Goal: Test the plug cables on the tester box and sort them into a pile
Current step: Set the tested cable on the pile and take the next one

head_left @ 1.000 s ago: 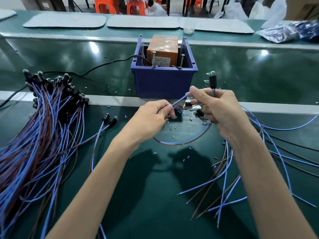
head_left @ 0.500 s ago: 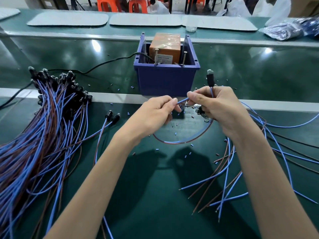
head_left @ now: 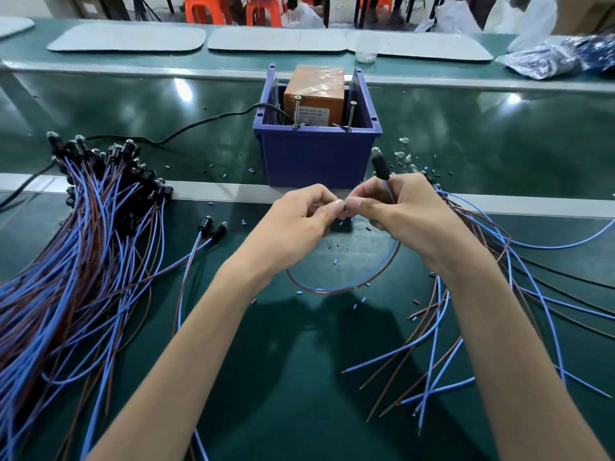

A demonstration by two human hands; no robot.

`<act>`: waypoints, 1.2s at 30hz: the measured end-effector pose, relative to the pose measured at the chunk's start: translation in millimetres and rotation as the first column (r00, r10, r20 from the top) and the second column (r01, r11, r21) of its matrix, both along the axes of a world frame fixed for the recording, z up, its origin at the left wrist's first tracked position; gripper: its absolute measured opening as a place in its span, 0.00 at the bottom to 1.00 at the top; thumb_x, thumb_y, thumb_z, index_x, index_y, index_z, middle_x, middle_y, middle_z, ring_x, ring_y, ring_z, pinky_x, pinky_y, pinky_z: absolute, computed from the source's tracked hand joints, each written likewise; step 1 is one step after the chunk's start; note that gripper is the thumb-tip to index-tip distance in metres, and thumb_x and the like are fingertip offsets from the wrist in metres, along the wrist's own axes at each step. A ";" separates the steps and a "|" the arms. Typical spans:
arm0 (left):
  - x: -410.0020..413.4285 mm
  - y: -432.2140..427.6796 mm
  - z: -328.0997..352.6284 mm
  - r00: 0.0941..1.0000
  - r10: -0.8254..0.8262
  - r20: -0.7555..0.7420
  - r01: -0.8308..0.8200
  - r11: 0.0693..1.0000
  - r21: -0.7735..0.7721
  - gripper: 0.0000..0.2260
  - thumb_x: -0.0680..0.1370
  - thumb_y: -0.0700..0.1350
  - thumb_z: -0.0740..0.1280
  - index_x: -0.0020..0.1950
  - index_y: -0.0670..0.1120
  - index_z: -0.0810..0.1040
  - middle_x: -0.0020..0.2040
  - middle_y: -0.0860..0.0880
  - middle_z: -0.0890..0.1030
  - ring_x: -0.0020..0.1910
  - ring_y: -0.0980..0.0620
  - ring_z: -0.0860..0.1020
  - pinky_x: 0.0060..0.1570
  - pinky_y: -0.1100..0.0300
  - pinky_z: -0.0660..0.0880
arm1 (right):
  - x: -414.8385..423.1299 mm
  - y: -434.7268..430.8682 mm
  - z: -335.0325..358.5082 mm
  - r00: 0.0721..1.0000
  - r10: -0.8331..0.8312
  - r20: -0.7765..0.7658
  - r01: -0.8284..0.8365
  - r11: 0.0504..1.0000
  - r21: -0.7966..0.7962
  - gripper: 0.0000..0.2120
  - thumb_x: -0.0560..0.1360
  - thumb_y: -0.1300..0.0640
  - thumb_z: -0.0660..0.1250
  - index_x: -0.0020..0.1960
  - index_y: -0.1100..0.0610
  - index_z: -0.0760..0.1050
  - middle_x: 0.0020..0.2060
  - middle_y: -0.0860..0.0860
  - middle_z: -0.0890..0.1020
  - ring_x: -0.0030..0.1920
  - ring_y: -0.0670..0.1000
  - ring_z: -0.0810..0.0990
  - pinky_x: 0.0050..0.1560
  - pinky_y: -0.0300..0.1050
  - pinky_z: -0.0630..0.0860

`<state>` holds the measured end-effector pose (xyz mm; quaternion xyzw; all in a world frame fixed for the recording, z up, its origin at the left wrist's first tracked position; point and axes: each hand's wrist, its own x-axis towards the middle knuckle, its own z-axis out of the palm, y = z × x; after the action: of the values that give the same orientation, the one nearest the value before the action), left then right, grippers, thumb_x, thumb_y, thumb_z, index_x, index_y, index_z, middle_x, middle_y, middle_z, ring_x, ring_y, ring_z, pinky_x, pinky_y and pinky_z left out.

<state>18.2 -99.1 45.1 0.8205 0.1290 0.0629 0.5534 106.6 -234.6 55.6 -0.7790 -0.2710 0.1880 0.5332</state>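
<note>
Head view: my left hand (head_left: pixel 299 221) and right hand (head_left: pixel 399 214) meet just in front of the blue bin (head_left: pixel 319 161), above the green surface (head_left: pixel 299 377). The right hand grips one plug cable (head_left: pixel 376 277) with curled fingers just below its black plug (head_left: pixel 380 166), which stands upright above the knuckles. From there the blue and brown wires hang in a loop beneath both hands and come back up to the fingertips. The left hand pinches the free wire end between thumb and forefinger, and the right thumb and forefinger pinch the same spot, tip against tip; the end itself is mostly hidden, with only a small dark point showing. The tester box (head_left: pixel 314 94), orange and wrapped in clear tape, sits inside the bin, with two metal posts (head_left: pixel 297 111) standing at the bin's near rim. A black power cord (head_left: pixel 206 123) runs from the bin to the left. The sorted pile (head_left: pixel 83 244) lies at the left of the surface, plugs pointing away from me. Two more cables (head_left: pixel 213 227) lie just beside it, apart from the pile. Loose cables (head_left: pixel 432 354) fan out at the right, under my right forearm. Small bits of insulation (head_left: pixel 335 261) lie scattered on the surface around the hands.
</note>
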 end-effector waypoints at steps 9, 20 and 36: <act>-0.5 -1.6 2.4 0.999 0.020 -0.034 -0.016 0.995 0.094 0.11 0.80 0.47 0.64 0.38 0.51 0.77 0.33 0.50 0.74 0.35 0.53 0.70 0.39 0.57 0.67 | 2.2 5.5 -5.8 0.996 -0.079 -0.046 0.076 0.995 -0.063 0.11 0.74 0.62 0.69 0.33 0.54 0.78 0.27 0.44 0.80 0.26 0.38 0.70 0.34 0.35 0.65; -0.4 -5.0 6.8 0.997 0.069 -0.036 -0.062 0.985 0.160 0.10 0.80 0.47 0.64 0.39 0.48 0.77 0.31 0.52 0.75 0.31 0.53 0.68 0.35 0.58 0.65 | 0.8 11.7 -9.1 0.983 -0.172 -0.061 0.171 0.985 -0.021 0.14 0.73 0.62 0.68 0.30 0.53 0.76 0.28 0.44 0.79 0.30 0.44 0.70 0.39 0.43 0.66; 1.2 -6.7 6.6 0.990 0.132 -0.050 -0.114 0.955 0.273 0.10 0.79 0.46 0.64 0.38 0.48 0.75 0.23 0.57 0.71 0.25 0.58 0.67 0.29 0.60 0.62 | -5.0 18.9 -10.3 0.961 -0.240 -0.136 0.240 0.971 -0.011 0.14 0.75 0.64 0.65 0.32 0.54 0.74 0.27 0.45 0.74 0.29 0.44 0.67 0.32 0.39 0.60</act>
<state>19.4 -105.8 51.7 0.8801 0.1886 0.0863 0.4270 101.6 -215.8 45.3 -0.7899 -0.1380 0.1740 0.5716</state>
